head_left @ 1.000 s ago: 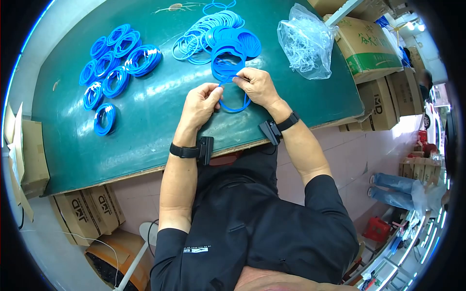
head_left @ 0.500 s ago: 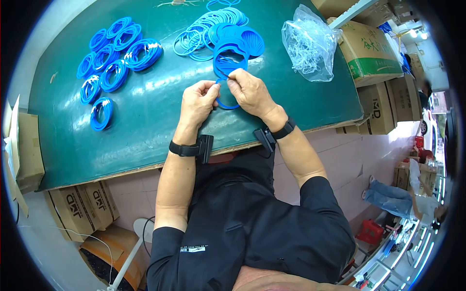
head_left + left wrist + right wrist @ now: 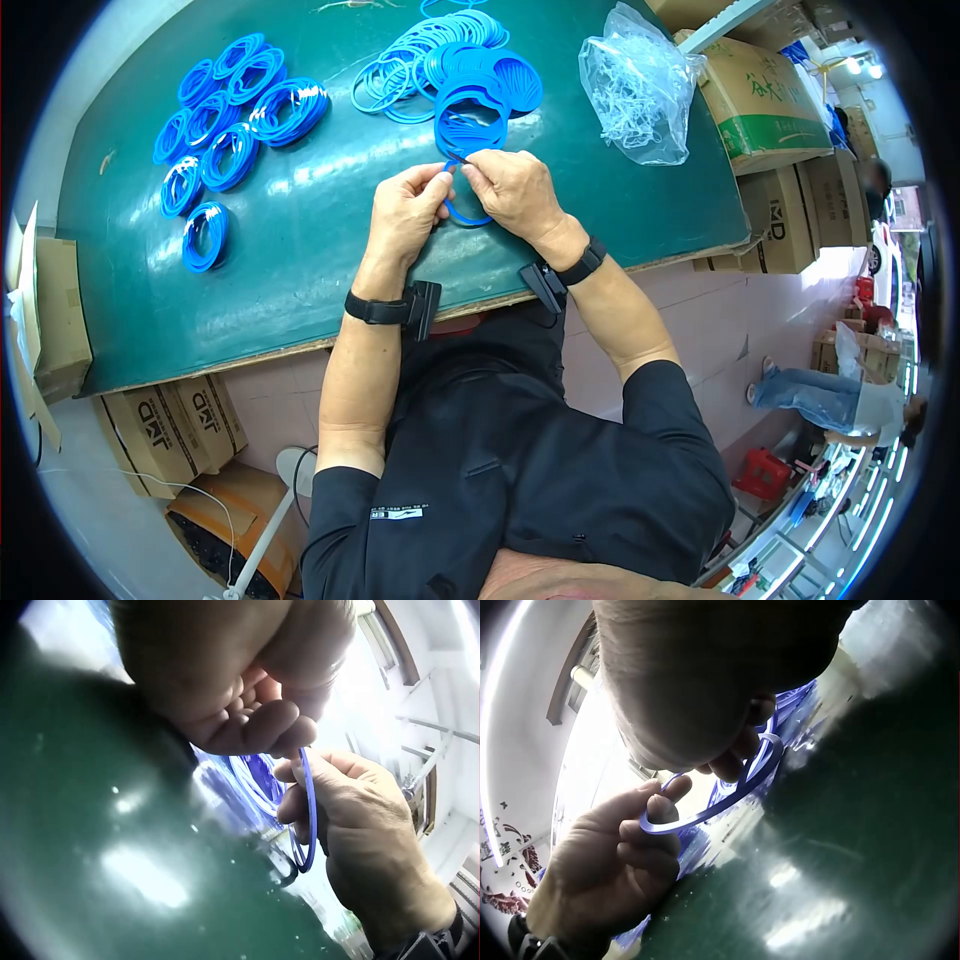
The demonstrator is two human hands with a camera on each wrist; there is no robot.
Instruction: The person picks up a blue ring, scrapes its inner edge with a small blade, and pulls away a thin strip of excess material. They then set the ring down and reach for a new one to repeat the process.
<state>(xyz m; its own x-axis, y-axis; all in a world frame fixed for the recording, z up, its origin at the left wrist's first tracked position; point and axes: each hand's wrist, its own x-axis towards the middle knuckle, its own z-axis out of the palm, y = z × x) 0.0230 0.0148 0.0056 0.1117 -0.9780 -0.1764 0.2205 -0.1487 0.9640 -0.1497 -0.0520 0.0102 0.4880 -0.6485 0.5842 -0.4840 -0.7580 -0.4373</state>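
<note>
Ring of slender, blue, plastic-looking band [image 3: 313,817] in close handwork

Near the edge of the glossy green counter [image 3: 300,225], the left hand [image 3: 410,208] pinches the ring, presumably steadying it; the right hand [image 3: 518,195] grips a thin dark implement [image 3: 456,157], too small to identify, beside that pinch. Beyond, overlapping flat blue rings [image 3: 470,65] probably lie close for easy reach. Shiny round bundles of blue bands [image 3: 310,112] sit apart at the left, perhaps to avoid mixing.

"JMD" stands on the lower-left carton [image 3: 155,438]; "MD" shows on the right carton [image 3: 782,222]; "ER" is on the shirt [image 3: 540,450]; green Chinese characters, partly unclear, mark the upper-right box [image 3: 765,100].
</note>
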